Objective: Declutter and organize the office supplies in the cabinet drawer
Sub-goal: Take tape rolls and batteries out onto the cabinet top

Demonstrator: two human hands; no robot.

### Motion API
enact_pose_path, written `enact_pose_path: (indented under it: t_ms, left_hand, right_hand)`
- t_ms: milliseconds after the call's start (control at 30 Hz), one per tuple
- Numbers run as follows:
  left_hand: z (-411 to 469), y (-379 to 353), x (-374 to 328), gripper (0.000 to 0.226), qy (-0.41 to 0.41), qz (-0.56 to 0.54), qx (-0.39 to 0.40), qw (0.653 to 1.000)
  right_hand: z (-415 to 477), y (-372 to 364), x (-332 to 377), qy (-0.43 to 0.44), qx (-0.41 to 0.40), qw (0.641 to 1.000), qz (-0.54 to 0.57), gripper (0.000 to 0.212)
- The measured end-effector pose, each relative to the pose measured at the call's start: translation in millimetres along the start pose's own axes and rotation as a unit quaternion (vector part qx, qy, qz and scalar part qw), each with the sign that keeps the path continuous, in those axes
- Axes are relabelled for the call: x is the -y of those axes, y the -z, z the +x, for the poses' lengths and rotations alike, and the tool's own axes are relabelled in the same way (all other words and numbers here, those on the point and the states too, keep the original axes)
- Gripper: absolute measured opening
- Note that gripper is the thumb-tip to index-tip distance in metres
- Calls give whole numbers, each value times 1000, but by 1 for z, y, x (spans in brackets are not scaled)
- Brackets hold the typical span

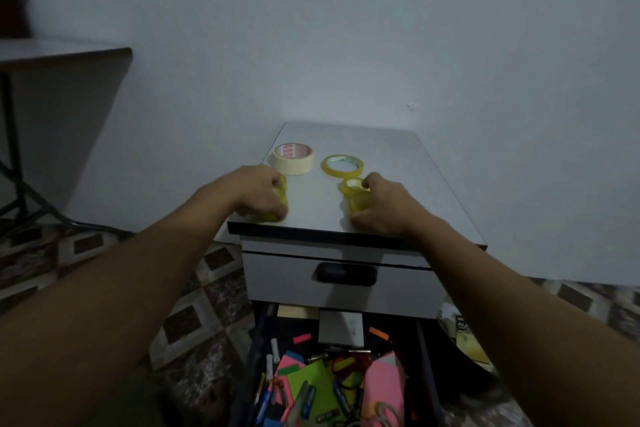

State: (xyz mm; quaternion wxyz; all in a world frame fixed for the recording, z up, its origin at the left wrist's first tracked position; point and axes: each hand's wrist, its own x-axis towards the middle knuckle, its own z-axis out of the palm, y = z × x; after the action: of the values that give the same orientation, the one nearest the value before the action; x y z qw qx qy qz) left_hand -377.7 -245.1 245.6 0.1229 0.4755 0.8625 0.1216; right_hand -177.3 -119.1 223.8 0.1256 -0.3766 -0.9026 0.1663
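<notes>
Cabinet (346, 284), grey, against the wall; its top (398, 177) serves as a staging area. The upper drawer front with the dark handle (346, 274) is shut. The lower drawer (332, 374), at 6 o'clock in the view, is pulled open and full.

Drawer contents look unsorted: pink and green sticky notes (306, 380) lie overlapping, pens and markers (268, 395) are strewn across them at angles, and a grey box (341, 328) sits at the back (some items at the bottom edge are too dim to name).

On the top, at 12 o'clock from the hands: a wide cream masking tape roll (293, 159) lying flat, and just to its 3 o'clock a flat yellow-clear tape ring (342, 166), the two near but apart.

Left hand (258, 192): fingers curled down around a yellow tape roll (278, 199) at the near-left corner of the top, which it mostly hides.

Right hand (379, 206): fingers closed around another yellowish roll (358, 201), with a small yellow roll (351, 185) touching it at its 12 o'clock; whether that one is gripped too, I cannot tell.

Judgement: early stage. The tapes are being grouped on the top and are nearly all out; the notes, pens and small items in the drawer remain to be sorted and arranged.
</notes>
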Motion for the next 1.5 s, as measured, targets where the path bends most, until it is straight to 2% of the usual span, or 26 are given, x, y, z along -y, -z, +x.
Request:
enact_pose_path:
  t_ms: [100,233,400,667,1033,1500]
  left_hand:
    - [0,-9,7,71,9,-17,-54,998]
    - [-7,-26,19,65,15,-113,-128,985]
    - [-14,-45,21,63,9,-172,-209,963]
    - [-13,-64,16,59,19,-200,-296,934]
    - [-5,-62,14,50,55,-167,-280,944]
    - [4,-62,14,52,74,-153,-272,947]
  right_hand:
    - [2,-10,1,5,-35,998,49,57]
    - [1,-22,-2,2,-98,987,126,49]
    - [2,-33,-2,-11,-135,983,126,53]
    - [4,-46,0,-10,-193,972,137,60]
    - [12,-48,-5,-18,-187,972,142,57]
    - [19,-40,-4,-35,-145,977,150,56]
